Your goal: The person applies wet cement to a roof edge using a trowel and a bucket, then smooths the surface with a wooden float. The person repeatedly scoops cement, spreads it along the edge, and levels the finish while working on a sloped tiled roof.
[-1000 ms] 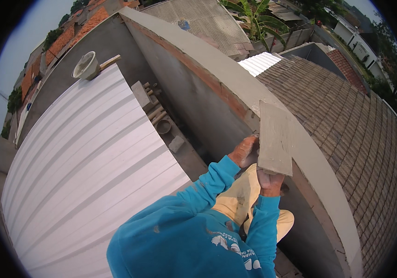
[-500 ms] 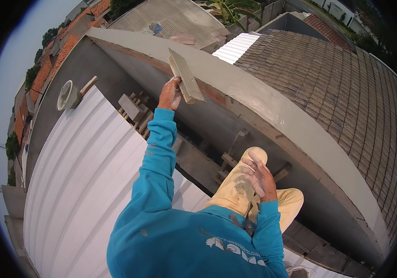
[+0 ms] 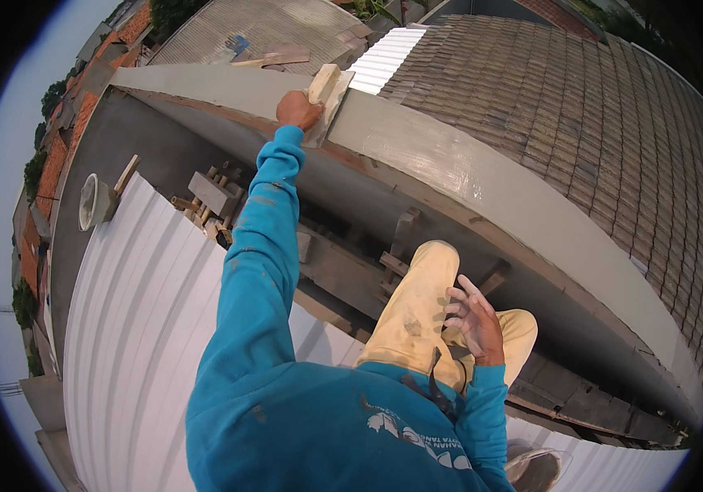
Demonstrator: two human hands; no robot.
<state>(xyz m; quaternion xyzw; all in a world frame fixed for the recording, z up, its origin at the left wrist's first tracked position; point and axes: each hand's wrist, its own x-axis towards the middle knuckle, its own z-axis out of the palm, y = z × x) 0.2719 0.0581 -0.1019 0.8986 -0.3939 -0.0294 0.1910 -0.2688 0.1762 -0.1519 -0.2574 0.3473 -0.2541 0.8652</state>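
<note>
My left hand (image 3: pixel 299 111), arm stretched forward, is closed around the handle of a plasterer's float (image 3: pixel 331 97). The float lies across the wet grey render on top of the curved wall (image 3: pixel 442 156), its flat side down against the surface. Held above my bent knees in yellow trousers (image 3: pixel 409 316), my right hand (image 3: pixel 476 321) is empty, with its fingers apart and slightly curled. Pale dried material marks its fingers.
A mortar-smeared bucket (image 3: pixel 95 203) stands at the left, by the white corrugated roof sheet (image 3: pixel 134 303). Another bucket (image 3: pixel 534 471) is near my right side. Bamboo poles and a block (image 3: pixel 214 193) sit beside a deep gap inside the wall. Brown roof tiles (image 3: pixel 524 98) lie beyond.
My left hand has reached forward and turned over, bringing the float from above the wall's inner edge down onto its top. My right hand has shifted slightly right, still open.
</note>
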